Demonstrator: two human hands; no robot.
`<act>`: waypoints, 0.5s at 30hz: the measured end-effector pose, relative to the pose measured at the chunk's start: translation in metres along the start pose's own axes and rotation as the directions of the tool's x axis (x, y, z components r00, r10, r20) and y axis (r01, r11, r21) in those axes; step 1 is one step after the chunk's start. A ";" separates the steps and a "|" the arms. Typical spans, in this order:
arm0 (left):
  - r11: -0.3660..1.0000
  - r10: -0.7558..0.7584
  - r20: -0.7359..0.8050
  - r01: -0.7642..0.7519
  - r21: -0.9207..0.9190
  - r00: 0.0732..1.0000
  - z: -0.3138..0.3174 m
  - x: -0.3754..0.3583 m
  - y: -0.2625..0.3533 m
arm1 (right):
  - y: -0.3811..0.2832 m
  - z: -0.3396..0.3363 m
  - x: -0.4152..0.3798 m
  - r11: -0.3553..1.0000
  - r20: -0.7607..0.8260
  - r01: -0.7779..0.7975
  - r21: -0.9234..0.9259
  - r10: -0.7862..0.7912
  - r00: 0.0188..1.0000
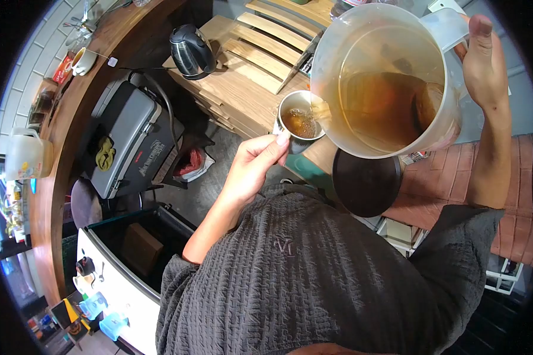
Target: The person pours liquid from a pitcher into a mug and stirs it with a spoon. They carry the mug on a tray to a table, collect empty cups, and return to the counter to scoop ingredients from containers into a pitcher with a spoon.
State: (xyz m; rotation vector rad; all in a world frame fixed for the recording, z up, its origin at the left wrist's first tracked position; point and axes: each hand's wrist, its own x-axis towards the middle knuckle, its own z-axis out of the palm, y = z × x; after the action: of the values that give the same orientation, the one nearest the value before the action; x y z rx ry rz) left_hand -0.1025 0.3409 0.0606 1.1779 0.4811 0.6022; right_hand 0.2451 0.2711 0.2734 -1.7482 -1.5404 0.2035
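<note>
My right hand (485,74) grips the handle of a large translucent plastic pitcher (326,65), which is tilted toward the left. Amber-brown liquid (379,109) lies inside it, with a darker rounded shape at the right side. From the pitcher's lip, liquid runs into a stainless steel mug (305,143) just below. Bubbly brown liquid partly fills the mug. My left hand (254,163) is closed at the near side of the mug, thumb and fingers pinched at its handle, which they largely hide.
A black electric kettle (192,52) and a slatted wooden rack (263,44) stand on the wooden counter. Below the pitcher is a round black lid-like disc (367,183). At left are a grey hard case (127,136), a white cup (83,61) and another pitcher (28,155) on a curved wooden bar.
</note>
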 end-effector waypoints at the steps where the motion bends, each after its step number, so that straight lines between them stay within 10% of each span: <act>1: 1.000 -0.002 0.001 0.002 0.007 1.000 0.001 0.001 0.000 | 0.000 -0.001 0.000 1.000 -0.020 0.016 0.014 -0.015 1.000; 15: 1.000 0.007 0.024 -0.007 0.008 1.000 0.013 0.012 -0.003 | 0.004 -0.009 -0.003 1.000 -0.057 0.028 0.011 -0.028 0.998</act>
State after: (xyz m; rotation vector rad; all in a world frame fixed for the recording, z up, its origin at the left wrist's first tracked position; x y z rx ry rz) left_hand -0.0847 0.3386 0.0619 1.1938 0.4598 0.5923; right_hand 0.2528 0.2644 0.2759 -1.7082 -1.5188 0.1468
